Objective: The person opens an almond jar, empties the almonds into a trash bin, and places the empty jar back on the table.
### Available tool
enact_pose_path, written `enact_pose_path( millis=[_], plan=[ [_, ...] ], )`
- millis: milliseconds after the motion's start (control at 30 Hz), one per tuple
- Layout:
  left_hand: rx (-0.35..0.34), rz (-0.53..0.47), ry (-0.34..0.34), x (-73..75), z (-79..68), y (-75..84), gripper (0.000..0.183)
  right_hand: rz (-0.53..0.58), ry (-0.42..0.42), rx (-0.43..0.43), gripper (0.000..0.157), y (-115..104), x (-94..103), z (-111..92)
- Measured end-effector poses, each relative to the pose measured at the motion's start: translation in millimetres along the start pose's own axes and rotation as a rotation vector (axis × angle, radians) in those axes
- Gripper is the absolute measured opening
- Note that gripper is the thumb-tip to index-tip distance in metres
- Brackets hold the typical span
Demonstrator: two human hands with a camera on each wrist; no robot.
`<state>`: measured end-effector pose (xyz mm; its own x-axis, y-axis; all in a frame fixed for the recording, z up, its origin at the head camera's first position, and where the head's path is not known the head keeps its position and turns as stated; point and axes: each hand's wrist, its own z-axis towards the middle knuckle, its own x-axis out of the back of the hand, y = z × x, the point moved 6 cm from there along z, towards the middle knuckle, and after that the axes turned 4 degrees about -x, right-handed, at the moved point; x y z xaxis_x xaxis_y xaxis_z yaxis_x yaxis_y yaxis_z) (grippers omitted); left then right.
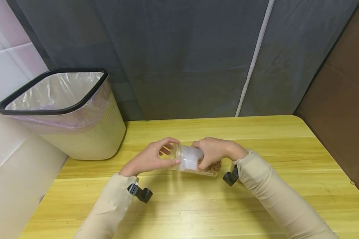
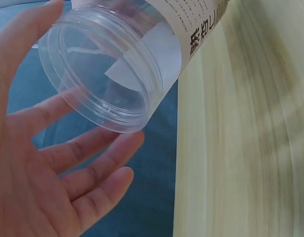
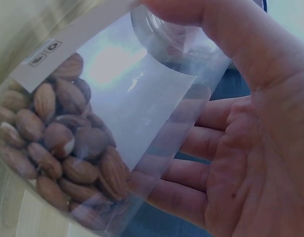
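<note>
A clear plastic jar (image 1: 188, 158) with a pale paper label (image 2: 191, 19) lies tilted on its side, low over the wooden table. Almonds (image 3: 67, 153) are heaped in its base, at the right. My right hand (image 1: 210, 151) grips the jar's body from above, thumb on the near side and fingers on the far side. At the left end, my left hand (image 1: 152, 156) spans the clear ridged rim (image 2: 100, 111) with thumb and fingertips. Its other fingers (image 2: 100, 197) spread out beneath that end in the left wrist view.
A white bin (image 1: 89, 142) with a black rim and a clear liner bag stands at the table's back left. Dark cloth (image 1: 179, 66) hangs behind the wooden table (image 1: 179, 205). A brown panel (image 1: 341, 99) borders the right side, and a white wall (image 1: 9, 132) the left.
</note>
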<state>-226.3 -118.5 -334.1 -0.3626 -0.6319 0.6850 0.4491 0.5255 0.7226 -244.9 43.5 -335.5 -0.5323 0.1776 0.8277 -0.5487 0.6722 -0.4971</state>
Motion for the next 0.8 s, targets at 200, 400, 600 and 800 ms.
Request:
enact_pose_path(
  millis=[200,400,600,800],
  plan=[
    [0.122,0.020,-0.023,-0.1,0.3,-4.5,0.052,0.008,0.002,0.000,0.056,-1,0.2,0],
    [0.149,-0.002,-0.029,-1.8,-3.7,-6.5,0.072,0.009,0.018,0.008,0.056,1,0.6,0],
    [-0.125,0.013,-0.007,-2.2,-6.3,6.0,0.097,-0.005,0.027,0.012,0.057,2,1.9,-1],
    [-0.199,0.032,0.002,-1.6,-5.4,10.0,0.075,0.004,0.015,0.011,0.056,1,1.3,0]
  ],
)
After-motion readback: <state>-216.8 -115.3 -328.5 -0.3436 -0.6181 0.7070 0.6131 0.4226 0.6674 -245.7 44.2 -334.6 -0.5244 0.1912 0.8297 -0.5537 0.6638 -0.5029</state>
